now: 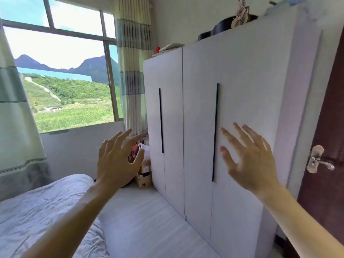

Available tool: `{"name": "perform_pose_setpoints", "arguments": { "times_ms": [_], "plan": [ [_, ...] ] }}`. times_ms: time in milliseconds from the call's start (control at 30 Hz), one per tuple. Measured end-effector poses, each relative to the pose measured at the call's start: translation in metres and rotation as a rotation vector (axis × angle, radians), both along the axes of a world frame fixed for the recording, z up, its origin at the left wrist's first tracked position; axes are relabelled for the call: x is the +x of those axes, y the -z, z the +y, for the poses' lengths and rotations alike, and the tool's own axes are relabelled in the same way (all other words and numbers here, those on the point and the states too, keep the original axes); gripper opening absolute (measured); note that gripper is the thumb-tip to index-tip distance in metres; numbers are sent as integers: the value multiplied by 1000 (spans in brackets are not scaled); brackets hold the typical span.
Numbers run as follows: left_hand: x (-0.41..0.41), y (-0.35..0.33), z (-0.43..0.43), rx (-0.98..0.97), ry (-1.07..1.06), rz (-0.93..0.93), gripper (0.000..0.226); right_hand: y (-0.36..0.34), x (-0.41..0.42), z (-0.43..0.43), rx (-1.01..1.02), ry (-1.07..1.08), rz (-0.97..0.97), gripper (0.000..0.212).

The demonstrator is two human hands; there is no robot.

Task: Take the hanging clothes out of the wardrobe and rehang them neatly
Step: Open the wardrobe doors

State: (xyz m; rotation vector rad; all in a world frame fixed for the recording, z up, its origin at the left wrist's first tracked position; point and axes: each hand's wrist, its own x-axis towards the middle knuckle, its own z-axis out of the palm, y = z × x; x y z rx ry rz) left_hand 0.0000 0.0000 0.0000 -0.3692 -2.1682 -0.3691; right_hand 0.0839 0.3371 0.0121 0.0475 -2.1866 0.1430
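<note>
Before the shut wardrobe (232,108), both hands raised, fingers spread, holding nothing; right hand (249,157) just beside the long black handle (215,133), likely to pull that door; left hand (117,161) nearer the bed (37,211); clothes hidden inside.

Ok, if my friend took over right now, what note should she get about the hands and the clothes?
Left hand: open, empty, raised in the air left of the wardrobe.
Right hand: open, empty, spread in front of the door by the right handle; contact unclear.
Wardrobe: all doors shut, so no clothes visible.
Done: nothing yet.
Left: open the doors, take the clothes out, rehang them neatly.
</note>
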Motion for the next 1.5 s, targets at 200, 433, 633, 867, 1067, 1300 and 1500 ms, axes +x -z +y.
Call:
{"name": "perform_pose_setpoints", "arguments": {
  "times_ms": [200,433,633,867,1067,1300,1500],
  "plan": [
    [10,59,24,4,2,-116,45,60,14,24,-16,-49,-49,45],
    [-2,125,37,-35,-4,-278,41,115,-3,36,-111,-128,-150,40],
    [-51,156,36,-76,-50,-427,41,144,-74,29,-77,-158,-282,42],
    [-161,173,7,-79,-114,-568,44,151,-205,7,-62,-165,-346,43],
    [-266,162,-15,-22,-134,-525,45,147,-323,-23,-51,-205,-368,46],
    [-386,153,-18,-23,-155,-549,44,152,-448,-38,-41,-246,-372,46],
    [-509,147,-7,-33,-177,-528,49,167,-579,-37,-44,-274,-383,45]
  ]
}}
